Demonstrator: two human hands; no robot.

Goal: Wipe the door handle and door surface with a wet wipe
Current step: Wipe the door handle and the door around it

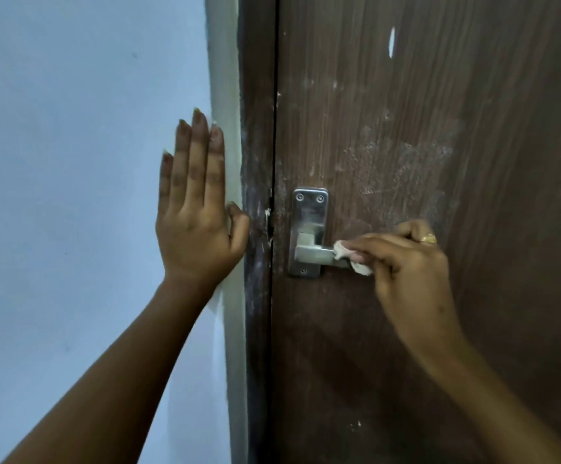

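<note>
A dark brown wooden door (pixel 423 112) fills the right side, with pale smears above the handle. Its metal lever handle (pixel 314 253) sits on a silver plate (pixel 309 209) near the door's left edge. My right hand (pixel 406 262) pinches a crumpled white wet wipe (pixel 351 259) against the lever's outer end, hiding that end. My left hand (pixel 195 209) lies flat with fingers spread on the wall beside the door frame, its thumb touching the frame.
A pale blue wall (pixel 71 162) takes up the left half. A whitish frame strip (pixel 227 78) and a scuffed brown jamb (pixel 257 128) run vertically between wall and door. A white chip (pixel 391 41) marks the door higher up.
</note>
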